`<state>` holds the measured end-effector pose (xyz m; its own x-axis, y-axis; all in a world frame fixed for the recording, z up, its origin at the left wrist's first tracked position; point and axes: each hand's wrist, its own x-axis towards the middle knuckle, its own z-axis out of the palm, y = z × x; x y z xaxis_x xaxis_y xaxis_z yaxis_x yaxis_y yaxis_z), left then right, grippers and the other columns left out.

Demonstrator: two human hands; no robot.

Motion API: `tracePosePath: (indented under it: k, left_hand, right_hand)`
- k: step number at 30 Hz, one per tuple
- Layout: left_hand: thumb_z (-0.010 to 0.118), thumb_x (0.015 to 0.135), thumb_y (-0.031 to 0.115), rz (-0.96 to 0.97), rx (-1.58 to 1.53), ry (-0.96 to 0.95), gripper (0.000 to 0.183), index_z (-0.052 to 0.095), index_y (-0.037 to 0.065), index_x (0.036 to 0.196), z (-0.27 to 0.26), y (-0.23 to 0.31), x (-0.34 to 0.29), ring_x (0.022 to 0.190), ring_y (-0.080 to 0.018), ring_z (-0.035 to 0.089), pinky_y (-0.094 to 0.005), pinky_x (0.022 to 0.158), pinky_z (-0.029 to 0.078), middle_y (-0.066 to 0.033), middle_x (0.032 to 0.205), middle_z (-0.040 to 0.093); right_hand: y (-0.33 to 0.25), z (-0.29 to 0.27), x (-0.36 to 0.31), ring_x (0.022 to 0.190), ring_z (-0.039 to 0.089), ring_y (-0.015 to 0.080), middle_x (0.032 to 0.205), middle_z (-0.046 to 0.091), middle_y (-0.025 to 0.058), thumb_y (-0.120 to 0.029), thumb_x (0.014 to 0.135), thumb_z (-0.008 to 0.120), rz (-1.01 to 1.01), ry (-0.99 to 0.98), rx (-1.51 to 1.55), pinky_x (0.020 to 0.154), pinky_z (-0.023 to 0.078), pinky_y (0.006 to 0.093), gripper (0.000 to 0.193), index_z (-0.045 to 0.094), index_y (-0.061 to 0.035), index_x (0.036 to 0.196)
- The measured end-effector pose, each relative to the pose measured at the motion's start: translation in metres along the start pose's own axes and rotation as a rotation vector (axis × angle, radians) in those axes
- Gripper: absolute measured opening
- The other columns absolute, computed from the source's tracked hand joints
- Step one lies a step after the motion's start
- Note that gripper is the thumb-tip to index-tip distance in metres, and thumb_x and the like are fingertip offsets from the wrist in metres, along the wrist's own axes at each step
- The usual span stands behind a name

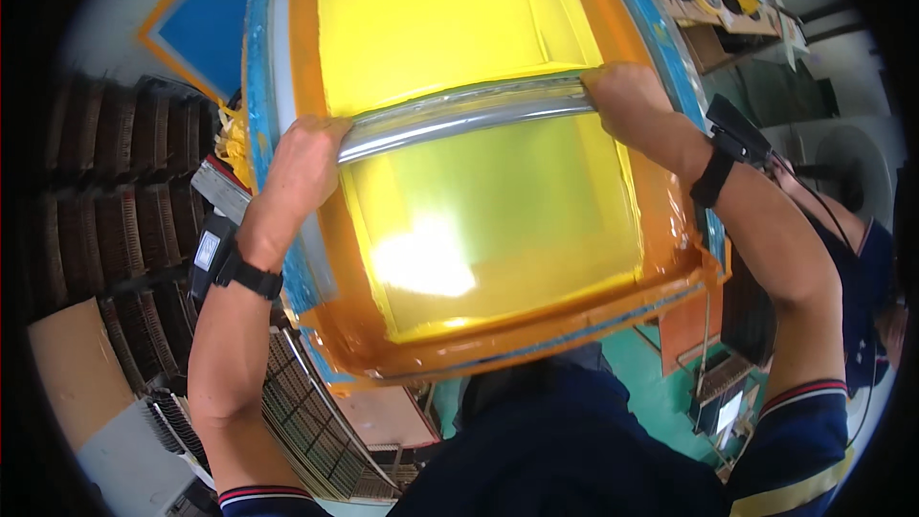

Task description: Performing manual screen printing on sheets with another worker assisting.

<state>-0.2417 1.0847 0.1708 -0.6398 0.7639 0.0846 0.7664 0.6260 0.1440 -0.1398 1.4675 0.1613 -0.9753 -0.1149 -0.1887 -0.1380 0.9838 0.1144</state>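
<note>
A long squeegee (459, 123) with a shiny metal body lies crosswise over a yellow screen mesh (517, 201). My left hand (304, 165) is closed around its left end. Its right end is gripped by my right hand (632, 101), fingers wrapped over the far side. Glossy yellow ink (431, 14) covers the mesh beyond the squeegee, with a ridge of it along the far edge. On the near side the mesh looks thinner and reflects a bright light. Orange tape (536, 325) borders the mesh inside a blue-edged frame (667, 24).
Dark slatted racks (115, 220) stand at the left, near a blue panel (201, 14) edged in orange. At the far right, a cluttered bench (732, 14) holds tape rolls and tools. Another person's dark sleeve (862, 278) shows at the right edge. Green floor (661, 402) lies below.
</note>
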Motion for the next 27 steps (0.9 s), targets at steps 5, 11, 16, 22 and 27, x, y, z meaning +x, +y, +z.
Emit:
tracePosePath:
  k: [5,11,16,22,27]
  left_hand:
    - [0.055,0.072,-0.007,-0.039,0.048,-0.141,0.034,0.068,0.001,0.103,0.004,-0.053,0.067,0.087,-0.0419,0.060,-0.0468,0.079,0.049,-0.0244,0.089,0.065]
    - [0.057,0.073,-0.003,0.035,0.139,-0.060,0.031,0.068,0.002,0.101,0.015,-0.129,0.158,0.082,-0.0396,0.065,-0.0463,0.075,0.053,-0.0230,0.084,0.066]
    - [0.058,0.074,0.002,0.024,0.271,-0.090,0.034,0.068,0.007,0.106,0.019,-0.202,0.236,0.083,-0.0385,0.065,-0.0451,0.076,0.053,-0.0223,0.087,0.067]
    - [0.062,0.076,0.008,0.044,0.284,-0.058,0.031,0.069,0.007,0.106,0.014,-0.244,0.305,0.084,-0.0382,0.065,-0.0449,0.077,0.053,-0.0208,0.093,0.067]
    - [0.064,0.078,0.009,-0.099,0.258,0.045,0.048,0.058,0.008,0.125,0.008,-0.258,0.310,0.107,-0.0383,0.058,-0.0431,0.091,0.048,-0.0214,0.115,0.062]
  right_hand:
    - [0.025,-0.013,0.076,0.081,0.067,0.0340,0.079,0.068,0.0167,-0.003,0.073,0.064,0.019,0.012,-0.059,0.072,0.054,0.0423,0.009,0.070,-0.0060,0.079]
    - [0.074,-0.018,0.182,0.081,0.066,0.0358,0.081,0.068,0.0175,-0.003,0.073,0.062,0.029,0.088,-0.086,0.074,0.053,0.0435,0.010,0.070,-0.0060,0.079]
    - [0.111,-0.028,0.279,0.081,0.066,0.0365,0.083,0.067,0.0182,-0.004,0.074,0.060,-0.044,0.214,-0.105,0.074,0.053,0.0454,0.012,0.068,-0.0041,0.083]
    - [0.148,-0.042,0.358,0.089,0.065,0.0368,0.088,0.068,0.0210,0.001,0.070,0.061,-0.062,0.285,-0.154,0.081,0.051,0.0454,0.025,0.070,-0.0037,0.093]
    - [0.172,-0.031,0.405,0.088,0.065,0.0363,0.089,0.067,0.0215,-0.003,0.067,0.065,-0.338,0.548,-0.171,0.079,0.052,0.0445,0.023,0.068,0.0003,0.089]
